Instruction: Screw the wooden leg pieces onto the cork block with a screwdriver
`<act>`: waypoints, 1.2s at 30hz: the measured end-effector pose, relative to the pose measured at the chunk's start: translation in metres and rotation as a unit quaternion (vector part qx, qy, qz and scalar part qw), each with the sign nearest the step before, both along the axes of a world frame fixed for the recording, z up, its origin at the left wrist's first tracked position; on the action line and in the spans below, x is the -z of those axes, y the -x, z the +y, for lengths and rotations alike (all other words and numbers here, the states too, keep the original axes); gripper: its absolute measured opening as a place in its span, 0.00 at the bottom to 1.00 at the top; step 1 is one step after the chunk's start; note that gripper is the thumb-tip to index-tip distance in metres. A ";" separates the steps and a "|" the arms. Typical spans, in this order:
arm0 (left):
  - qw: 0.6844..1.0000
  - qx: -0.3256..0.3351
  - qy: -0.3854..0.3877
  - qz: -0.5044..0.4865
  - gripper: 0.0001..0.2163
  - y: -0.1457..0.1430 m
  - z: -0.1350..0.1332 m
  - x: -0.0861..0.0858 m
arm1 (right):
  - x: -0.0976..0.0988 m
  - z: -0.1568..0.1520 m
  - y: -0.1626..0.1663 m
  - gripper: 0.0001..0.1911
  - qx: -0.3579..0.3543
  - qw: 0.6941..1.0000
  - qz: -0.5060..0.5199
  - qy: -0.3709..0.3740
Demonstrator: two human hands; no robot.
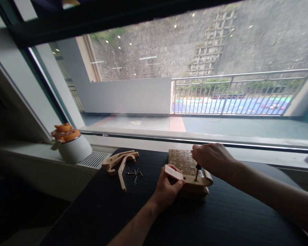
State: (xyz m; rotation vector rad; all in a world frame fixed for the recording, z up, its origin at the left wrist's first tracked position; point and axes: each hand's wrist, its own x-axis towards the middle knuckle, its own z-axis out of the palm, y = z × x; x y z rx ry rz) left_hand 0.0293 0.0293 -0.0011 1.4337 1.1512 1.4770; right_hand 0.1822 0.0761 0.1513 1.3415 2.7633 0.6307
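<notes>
At the far left, on the sill, stands a rounded matte-white container (pixel 75 149) with a sculpted orange lid (pixel 66 133), beside a slatted white vent grille (pixel 96 159). Next, on the dark, faintly grained bench (pixel 100 205), lie loose curved pieces of pale, smooth wood (pixel 121 176), their ends bent into hooks. Just to their right is a loose scatter of thin, shiny metal screws (pixel 136 179).

Further right, the left hand (pixel 166 189) grasps the near-left end of a pale wooden hook-shaped piece (pixel 190 180), thumb and fingers pinching its raised, flat-faced tip. This piece lies along the near edge of a thick brown block (pixel 179 159), whose top looks glossy and pebbled; what it is made of I cannot tell. A dark round hole shows in the wood beside the thumb, and the piece's far-right end curls upward.

At the right, the right hand (pixel 210 155) is closed around the top of a slim dark screwdriver (pixel 197 172), its shaft nearly upright and its tip down on the wood. The step in hand seems to be driving a fastener through the piece; continuing would call for a straight shaft, downward pressure and a firm left-hand brace, since a tilt could make the tip slip.
</notes>
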 end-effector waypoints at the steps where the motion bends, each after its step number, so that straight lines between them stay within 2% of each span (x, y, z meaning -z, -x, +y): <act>1: 1.000 0.002 0.000 -0.002 0.14 0.000 0.000 0.000 | -0.001 0.000 0.000 0.12 0.012 1.000 0.003 0.005; 6: 1.000 0.007 0.002 -0.008 0.14 0.000 0.000 0.001 | -0.008 -0.008 -0.006 0.10 0.012 0.999 0.014 0.039; 8: 1.000 0.007 -0.001 -0.008 0.14 0.000 0.000 0.000 | -0.011 -0.011 -0.013 0.08 -0.031 0.997 0.028 0.072; 11: 1.000 0.010 0.000 -0.006 0.14 0.000 0.001 -0.001 | -0.012 -0.011 -0.024 0.07 -0.142 0.979 0.064 0.129; 13: 1.000 0.010 0.004 -0.005 0.14 0.000 0.001 -0.001 | -0.009 -0.009 -0.030 0.10 -0.201 0.970 0.064 0.119; 15: 1.000 0.008 0.008 -0.006 0.14 0.000 0.001 -0.001 | -0.003 -0.006 -0.031 0.12 -0.231 0.968 0.053 0.077; 18: 1.000 0.011 0.005 -0.008 0.14 -0.002 0.000 -0.001 | 0.004 -0.006 -0.027 0.14 -0.192 0.980 0.049 0.026; 22: 1.000 0.012 0.006 0.008 0.14 0.002 0.000 -0.003 | 0.002 -0.008 -0.018 0.17 -0.056 0.997 0.042 0.011; 24: 0.999 -0.018 0.005 0.050 0.20 0.010 0.001 -0.006 | -0.001 -0.010 -0.016 0.17 -0.015 0.999 0.035 0.016; 26: 0.993 -0.067 0.001 0.099 0.28 0.020 0.002 -0.009 | -0.004 -0.012 -0.019 0.15 -0.014 0.998 0.040 0.036; 27: 0.990 -0.085 0.011 0.109 0.29 0.024 0.002 -0.010 | -0.005 -0.014 -0.022 0.14 -0.017 0.997 0.047 0.052; 29: 0.988 -0.088 0.029 0.120 0.24 0.029 0.001 -0.014 | -0.005 -0.019 -0.028 0.12 -0.016 0.993 0.070 0.089; 33: 0.991 -0.030 0.047 0.121 0.14 0.022 -0.003 -0.020 | 0.001 -0.032 -0.043 0.13 -0.023 0.980 0.139 0.142; 36: 0.994 0.039 0.068 0.076 0.13 0.008 -0.003 -0.025 | 0.007 -0.041 -0.055 0.13 -0.028 0.969 0.185 0.162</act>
